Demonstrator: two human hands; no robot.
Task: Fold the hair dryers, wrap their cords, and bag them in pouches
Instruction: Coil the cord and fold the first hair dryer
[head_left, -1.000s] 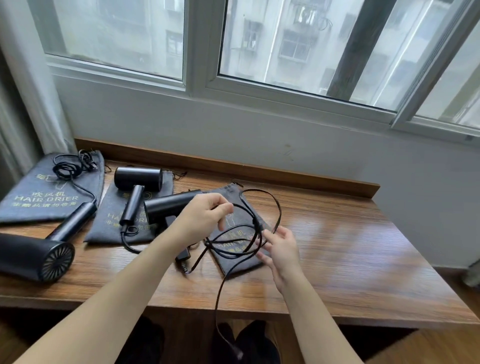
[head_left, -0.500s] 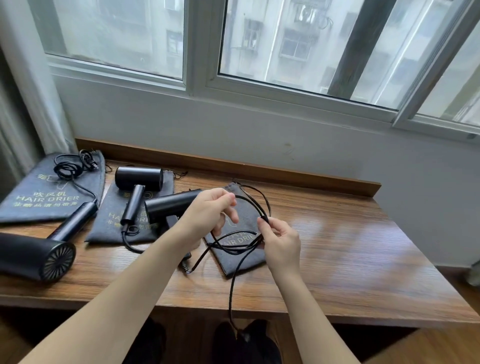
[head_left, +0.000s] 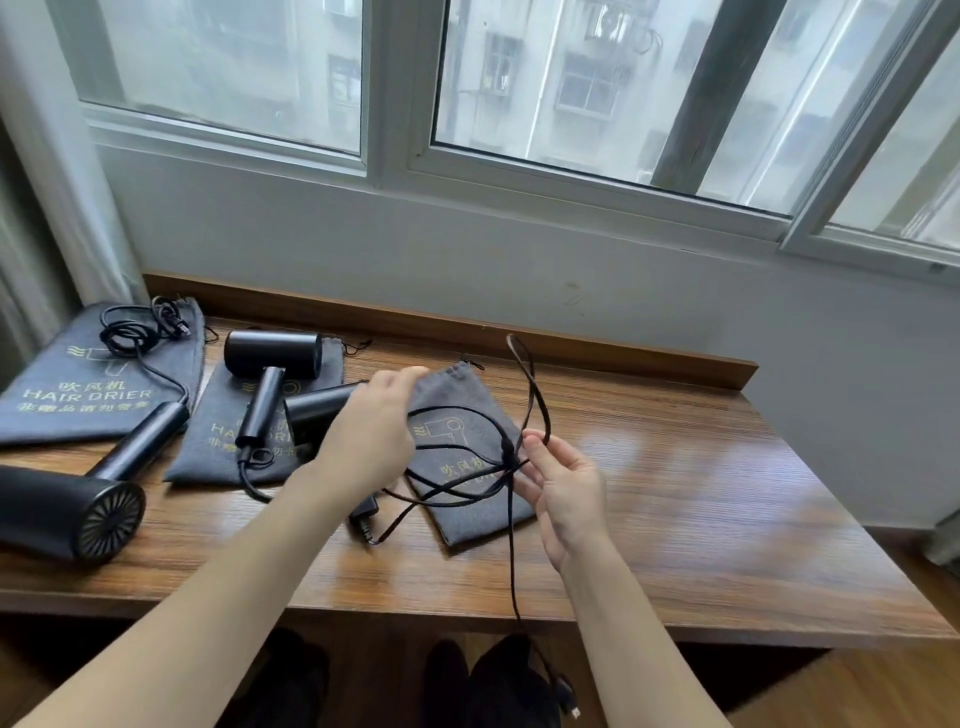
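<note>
Over the middle pouch: my right hand pinched the cord where its loops crossed.
Left hand: my left hand curled round the hair dryer, as far as I could tell.
Cord: one loop stood up toward the tabletop's far edge; the plug hung below the near edge.
Pouch: the grey pouch lay flat beneath the loops, mid-tabletop.
Table: the wooden table carried two more dryers at its left edge.
Advice: I judged even loops and a firm pinch best.
</note>
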